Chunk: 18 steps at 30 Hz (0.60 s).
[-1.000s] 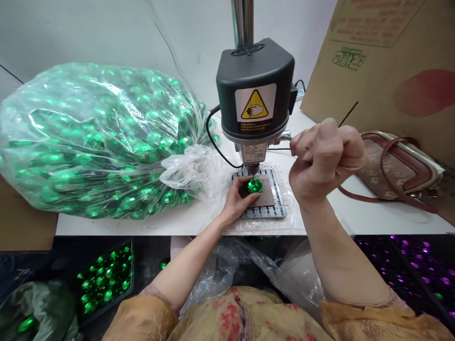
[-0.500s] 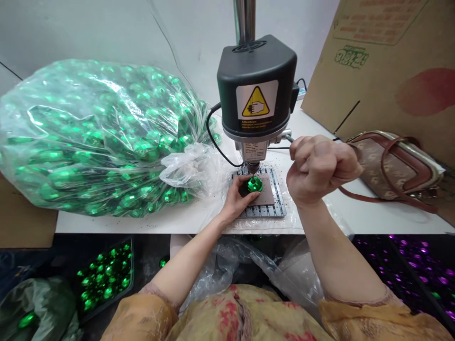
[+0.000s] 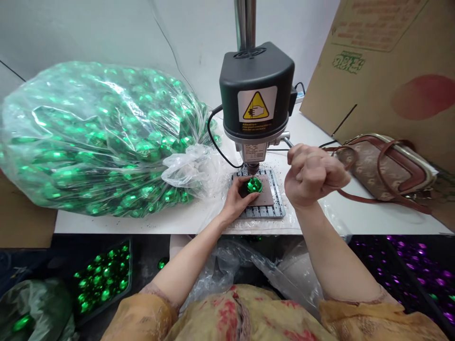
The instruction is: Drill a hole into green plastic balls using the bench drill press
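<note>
A small bench drill press (image 3: 256,94) stands on the white table (image 3: 185,220). My left hand (image 3: 237,198) is pinched round a shiny green ball (image 3: 254,185), which sits on the slotted drill table (image 3: 275,201) right under the chuck. My right hand (image 3: 313,174) is a closed fist round the drill's feed lever, whose metal shaft (image 3: 287,140) shows at the head's right side. The lever's thin black end (image 3: 344,120) pokes out behind the fist.
A big clear plastic bag of green balls (image 3: 95,142) fills the table's left. A brown purse (image 3: 386,166) and a leaning cardboard box (image 3: 387,61) are on the right. Below the table are a tray of green balls (image 3: 103,277) and trays of purple balls (image 3: 415,270).
My right fist has pulled the lever down and towards me, from level with the drill head to lower beside the chuck. My left hand has kept the green ball in place.
</note>
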Available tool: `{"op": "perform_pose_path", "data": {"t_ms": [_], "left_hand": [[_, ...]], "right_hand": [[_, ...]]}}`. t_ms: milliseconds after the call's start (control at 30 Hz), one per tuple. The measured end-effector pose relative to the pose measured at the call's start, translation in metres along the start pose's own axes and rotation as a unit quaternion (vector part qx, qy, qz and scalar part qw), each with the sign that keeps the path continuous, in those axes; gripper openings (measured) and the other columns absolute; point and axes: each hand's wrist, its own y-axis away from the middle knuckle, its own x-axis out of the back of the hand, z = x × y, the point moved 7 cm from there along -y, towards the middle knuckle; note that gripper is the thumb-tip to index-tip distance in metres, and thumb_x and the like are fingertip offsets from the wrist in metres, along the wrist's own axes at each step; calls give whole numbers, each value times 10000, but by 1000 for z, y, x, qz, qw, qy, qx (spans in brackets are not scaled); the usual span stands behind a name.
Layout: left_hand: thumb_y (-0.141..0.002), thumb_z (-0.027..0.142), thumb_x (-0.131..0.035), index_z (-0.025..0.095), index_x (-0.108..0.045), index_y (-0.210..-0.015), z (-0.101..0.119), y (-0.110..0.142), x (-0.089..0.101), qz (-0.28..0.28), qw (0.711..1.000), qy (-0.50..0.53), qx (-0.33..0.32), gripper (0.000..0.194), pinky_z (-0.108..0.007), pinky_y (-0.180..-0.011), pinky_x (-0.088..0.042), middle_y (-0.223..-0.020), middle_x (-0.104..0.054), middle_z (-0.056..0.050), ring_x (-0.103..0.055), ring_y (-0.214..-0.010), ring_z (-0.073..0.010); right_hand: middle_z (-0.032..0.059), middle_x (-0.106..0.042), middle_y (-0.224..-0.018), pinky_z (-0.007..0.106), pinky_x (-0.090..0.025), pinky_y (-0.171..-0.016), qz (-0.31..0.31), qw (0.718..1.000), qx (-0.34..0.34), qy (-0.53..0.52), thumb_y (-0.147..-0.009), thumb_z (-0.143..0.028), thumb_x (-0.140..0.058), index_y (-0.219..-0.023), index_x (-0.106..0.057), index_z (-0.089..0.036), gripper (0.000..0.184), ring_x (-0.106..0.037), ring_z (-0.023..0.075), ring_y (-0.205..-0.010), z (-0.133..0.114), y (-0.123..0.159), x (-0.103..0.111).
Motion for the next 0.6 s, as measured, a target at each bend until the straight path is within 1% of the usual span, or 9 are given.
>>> {"op": "perform_pose_path", "data": {"t_ms": [67,167,267,300,400,433,467,533,600], "left_hand": [[-751,440,-839,221,-590,-1166,0,0,0,5,1000,-2,-2,531,-378,-988,-471,-1144,-638,-64,-619,-1099,-232],[-755,433,-836,221,-590,-1161,1,-2,0,7,1000,-5,-2,520,-387,-985,-481,-1137,-641,-67,-623,-1094,-236],[-767,408,-827,230,-594,-1154,7,0,0,24,999,-46,-11,485,-410,-987,-495,-1139,-645,-75,-630,-1100,-250],[-772,397,-823,232,-599,-1144,11,5,2,42,996,-70,-21,465,-424,-989,-499,-1137,-648,-80,-633,-1105,-258],[-773,370,-820,238,-619,-1091,25,31,5,85,982,-143,-85,398,-473,-1009,-506,-1172,-649,-110,-628,-1160,-293],[-775,367,-818,244,-630,-1068,29,44,1,67,977,-165,-116,369,-484,-1009,-512,-1199,-648,-120,-625,-1178,-302],[-782,367,-810,255,-643,-1049,32,59,-6,23,971,-188,-149,335,-486,-996,-526,-1226,-649,-126,-629,-1179,-306],[-826,352,-762,291,-673,-1037,30,94,-30,-132,939,-240,-208,237,-462,-930,-567,-1263,-658,-123,-660,-1120,-293],[-892,313,-672,335,-675,-1113,16,132,-54,-299,877,-306,-218,222,-411,-837,-594,-1324,-648,-121,-687,-1047,-273]], "right_hand": [[-78,-232,-401,254,-333,-433,1,1000,-11,6,-812,-203,-589,-527,-167,-155,511,-252,23,-363,0,2,0],[-74,-235,-413,251,-322,-425,38,997,-54,29,-834,-240,-599,-530,-148,-160,550,-244,16,-365,0,-6,-2],[-75,-289,-426,252,-268,-394,58,991,-107,52,-864,-280,-600,-527,-235,-190,505,-276,25,-373,2,-26,-12],[-77,-325,-419,261,-254,-389,60,986,-146,60,-851,-299,-630,-526,-284,-200,485,-289,31,-372,7,-33,-15],[-81,-332,-435,247,-260,-404,39,981,-181,59,-850,-296,-639,-555,-340,-205,430,-320,29,-388,11,-47,-24],[-84,-326,-445,233,-269,-413,33,982,-176,58,-861,-295,-627,-567,-338,-201,422,-323,21,-396,10,-49,-26],[-87,-324,-453,218,-275,-423,30,983,-170,58,-870,-302,-615,-579,-332,-197,419,-324,13,-403,10,-50,-26],[-92,-328,-458,202,-288,-443,28,985,-158,63,-878,-335,-605,-595,-333,-191,417,-329,3,-412,9,-49,-25],[-94,-345,-458,206,-281,-449,28,985,-156,65,-874,-359,-608,-605,-344,-190,413,-334,2,-415,9,-47,-25]]}}
